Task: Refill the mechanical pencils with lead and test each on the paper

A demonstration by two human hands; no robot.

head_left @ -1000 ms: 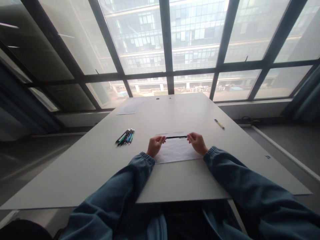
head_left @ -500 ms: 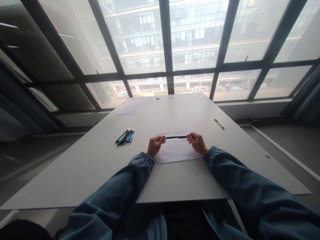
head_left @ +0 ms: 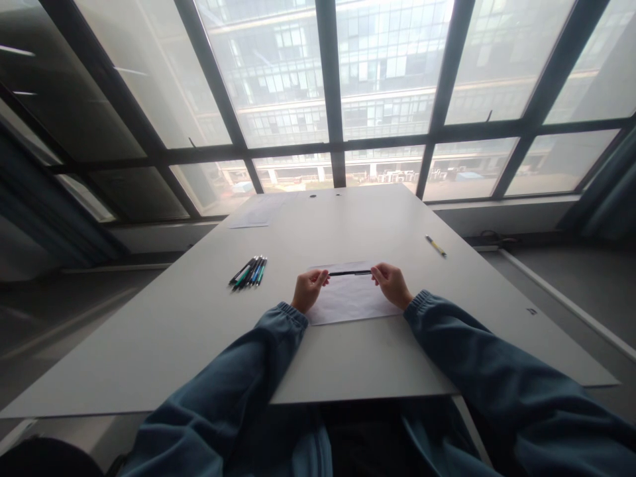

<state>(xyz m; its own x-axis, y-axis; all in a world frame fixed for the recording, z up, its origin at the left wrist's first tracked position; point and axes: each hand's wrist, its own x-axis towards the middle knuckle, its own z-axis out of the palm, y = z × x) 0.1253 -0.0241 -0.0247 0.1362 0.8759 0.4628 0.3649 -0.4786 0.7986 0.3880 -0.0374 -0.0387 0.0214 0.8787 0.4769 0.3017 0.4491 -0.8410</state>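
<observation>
Beyond the white rectangular sheet of paper (head_left: pixel 352 298) rose a wide glass window in dark frames (head_left: pixel 332 86), and beneath the sheet spread a smooth white table (head_left: pixel 149 358). My loose blue cloth sleeves (head_left: pixel 228 384) reached up to the sheet from its near side. My left hand (head_left: pixel 307 291) was at the sheet's left edge and my right hand (head_left: pixel 394 286) at its right. Left of the sheet lay a loose bundle of black, green and blue slim pens (head_left: pixel 248 273); to its far right, a single yellow slim pen (head_left: pixel 436 246). The slim black pen with a clip (head_left: pixel 342 273) was over the far part of the sheet, each end pinched between thumb and fingertips; whether it touched the paper I couldn't tell. I judged the two-handed grip complete and the pen not yet put down; what else was left I couldn't say. Its long axis ran left to right, nearly parallel to the sheet's far edge, the clip end seemingly pointing right, the other end hidden in my left fingertips.
</observation>
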